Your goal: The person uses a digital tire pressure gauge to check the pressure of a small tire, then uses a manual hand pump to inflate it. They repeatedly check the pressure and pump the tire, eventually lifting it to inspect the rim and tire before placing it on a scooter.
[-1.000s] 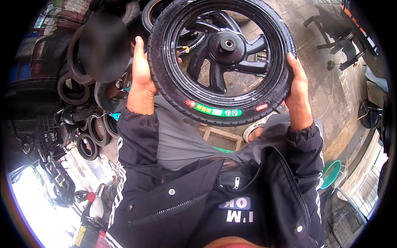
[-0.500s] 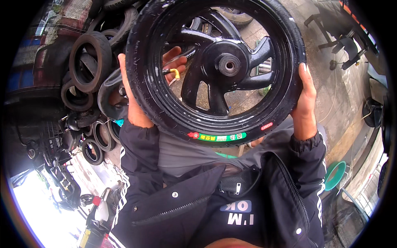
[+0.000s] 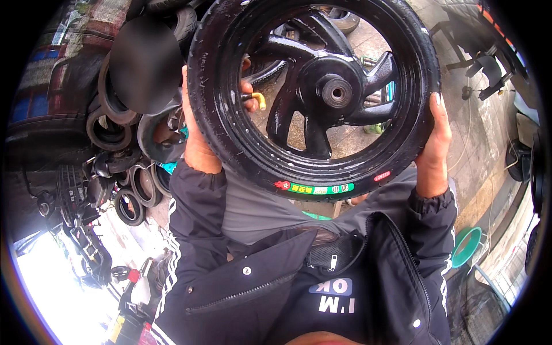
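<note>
A black spoked motor-scooter wheel [image 3: 339,69] fitted with a black tyre [image 3: 221,135] is held up in front of me, its hub facing me. My left hand [image 3: 198,138] grips the tyre's left side, thumb on the outer edge; its fingertips show behind the rim through a gap between spokes. Close to those fingertips, a bent yellow valve stem [image 3: 261,100] sticks out from the rim. My right hand [image 3: 437,141] holds the opposite side, thumb along the tread and the other fingers hidden behind. A green and red label [image 3: 315,188] is on the lower sidewall.
Several used tyres [image 3: 145,185] are piled at the left, and a dark blurred patch covers some of them. A black metal stand [image 3: 489,66] is at the far right. A green basin [image 3: 466,247] sits at the lower right. Scooter parts [image 3: 141,287] are at the lower left.
The wheel and both hands have shifted a little to the right, with the grip kept. The blurred patch now appears over the tyres at the upper left.
</note>
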`<state>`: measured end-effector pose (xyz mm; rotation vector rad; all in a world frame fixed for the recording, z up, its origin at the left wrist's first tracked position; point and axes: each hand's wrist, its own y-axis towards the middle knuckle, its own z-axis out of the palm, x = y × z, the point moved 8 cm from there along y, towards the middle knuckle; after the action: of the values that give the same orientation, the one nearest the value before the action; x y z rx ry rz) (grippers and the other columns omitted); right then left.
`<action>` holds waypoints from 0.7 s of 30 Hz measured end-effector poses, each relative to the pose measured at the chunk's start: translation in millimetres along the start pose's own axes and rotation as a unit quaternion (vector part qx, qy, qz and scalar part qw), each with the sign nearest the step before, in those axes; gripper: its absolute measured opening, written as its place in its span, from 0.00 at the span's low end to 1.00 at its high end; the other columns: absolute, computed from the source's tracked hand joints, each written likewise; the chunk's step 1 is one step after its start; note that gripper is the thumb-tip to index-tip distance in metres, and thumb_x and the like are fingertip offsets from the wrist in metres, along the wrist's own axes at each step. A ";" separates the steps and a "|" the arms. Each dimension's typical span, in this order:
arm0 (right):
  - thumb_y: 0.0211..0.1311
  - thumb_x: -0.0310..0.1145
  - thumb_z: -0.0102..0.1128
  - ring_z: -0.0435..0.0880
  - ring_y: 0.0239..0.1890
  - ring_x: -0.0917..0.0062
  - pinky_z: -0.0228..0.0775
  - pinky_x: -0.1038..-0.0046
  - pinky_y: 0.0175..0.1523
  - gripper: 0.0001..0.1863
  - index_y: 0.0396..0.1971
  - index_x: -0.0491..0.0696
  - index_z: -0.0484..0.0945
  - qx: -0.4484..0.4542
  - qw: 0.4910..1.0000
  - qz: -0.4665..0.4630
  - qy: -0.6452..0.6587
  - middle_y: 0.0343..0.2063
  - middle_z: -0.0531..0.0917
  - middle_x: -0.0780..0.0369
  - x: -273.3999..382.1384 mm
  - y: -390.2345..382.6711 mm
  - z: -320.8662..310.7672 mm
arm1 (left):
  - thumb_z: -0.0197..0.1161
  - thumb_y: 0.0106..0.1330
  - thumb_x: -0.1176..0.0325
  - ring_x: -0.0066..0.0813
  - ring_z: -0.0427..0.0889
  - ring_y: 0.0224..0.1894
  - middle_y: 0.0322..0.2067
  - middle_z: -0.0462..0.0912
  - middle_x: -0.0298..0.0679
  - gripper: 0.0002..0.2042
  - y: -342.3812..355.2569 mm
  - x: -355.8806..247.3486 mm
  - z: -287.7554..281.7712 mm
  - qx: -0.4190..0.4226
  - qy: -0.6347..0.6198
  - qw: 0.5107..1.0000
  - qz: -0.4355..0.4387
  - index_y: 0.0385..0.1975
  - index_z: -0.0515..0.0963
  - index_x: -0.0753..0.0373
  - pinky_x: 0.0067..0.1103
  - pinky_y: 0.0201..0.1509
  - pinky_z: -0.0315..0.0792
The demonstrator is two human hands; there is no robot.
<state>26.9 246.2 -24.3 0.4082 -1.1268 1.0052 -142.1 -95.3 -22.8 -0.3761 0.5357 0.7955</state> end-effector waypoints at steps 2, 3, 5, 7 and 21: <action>0.79 0.45 0.53 0.87 0.45 0.76 0.81 0.73 0.50 0.24 0.63 0.43 0.75 -0.010 1.000 0.000 -0.002 0.50 0.86 0.61 -0.2 1.0 -0.4 | 0.38 0.78 0.33 0.49 0.88 0.37 0.49 0.83 0.56 0.42 4.4 -0.2 -10.1 -0.058 -0.008 0.998 0.015 0.65 0.72 0.71 0.42 0.35 0.88; 0.79 0.45 0.53 0.87 0.45 0.76 0.81 0.73 0.49 0.24 0.63 0.43 0.75 -0.015 1.000 -0.001 -0.003 0.50 0.86 0.61 0.0 1.4 -0.9 | 0.39 0.78 0.33 0.48 0.88 0.36 0.48 0.83 0.56 0.41 6.4 -0.7 -13.6 -0.085 -0.012 0.996 0.023 0.65 0.73 0.71 0.42 0.35 0.88; 0.78 0.44 0.53 0.85 0.50 0.77 0.78 0.74 0.54 0.26 0.66 0.43 0.73 -0.012 1.000 0.002 -0.002 0.53 0.84 0.61 -1.2 2.5 -1.1 | 0.41 0.79 0.36 0.45 0.89 0.36 0.44 0.85 0.53 0.38 6.6 -4.5 -23.8 -0.106 0.044 0.993 0.014 0.63 0.74 0.71 0.37 0.38 0.89; 0.78 0.43 0.54 0.85 0.52 0.77 0.77 0.74 0.56 0.27 0.67 0.43 0.72 -0.006 1.000 0.007 0.000 0.55 0.84 0.61 -2.7 4.0 -3.1 | 0.41 0.79 0.37 0.44 0.89 0.37 0.44 0.86 0.53 0.37 8.2 -5.4 -28.8 -0.096 0.079 0.992 0.011 0.63 0.75 0.70 0.35 0.39 0.89; 0.78 0.43 0.54 0.86 0.49 0.77 0.79 0.74 0.53 0.25 0.66 0.42 0.73 0.010 0.999 0.037 0.003 0.53 0.85 0.61 -8.8 6.2 -13.0 | 0.47 0.80 0.42 0.39 0.89 0.47 0.53 0.86 0.49 0.32 5.4 -15.9 -31.7 -0.159 0.091 0.981 0.059 0.63 0.76 0.67 0.32 0.52 0.86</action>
<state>28.4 254.7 -38.8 0.3824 -1.1327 1.0824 -165.1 -117.0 -39.6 -0.7230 0.6062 0.9697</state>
